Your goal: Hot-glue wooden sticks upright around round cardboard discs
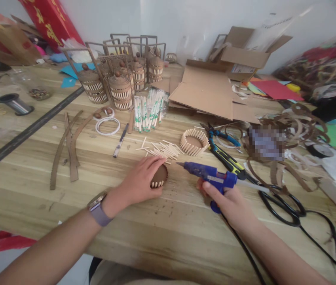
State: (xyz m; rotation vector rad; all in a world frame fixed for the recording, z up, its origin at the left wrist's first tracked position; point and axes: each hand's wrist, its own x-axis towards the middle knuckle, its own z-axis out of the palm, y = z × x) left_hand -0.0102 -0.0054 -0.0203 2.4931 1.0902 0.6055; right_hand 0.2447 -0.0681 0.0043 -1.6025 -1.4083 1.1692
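Note:
My left hand (139, 180) curls around a small round cardboard base (159, 176) on the table; short wooden sticks stand along its near edge. A blue hot glue gun (207, 174) is gripped in my right hand (230, 202), its nozzle pointing left, just right of the base. A glue stick pokes out of its back end. Beyond my left hand lies a loose pile of short wooden sticks (166, 150). To the right of the pile stands a round cardboard base ringed with upright sticks (194, 142). My left palm hides part of the base I hold.
Blue-handled pliers (223, 136), a yellow-black cutter (228, 160) and black scissors (283, 206) lie at right. Several lidded stick baskets (122, 91) stand at the back, near wrapped stick packs (148, 111). A utility knife (120, 140) and cardboard strips (72, 154) are at left.

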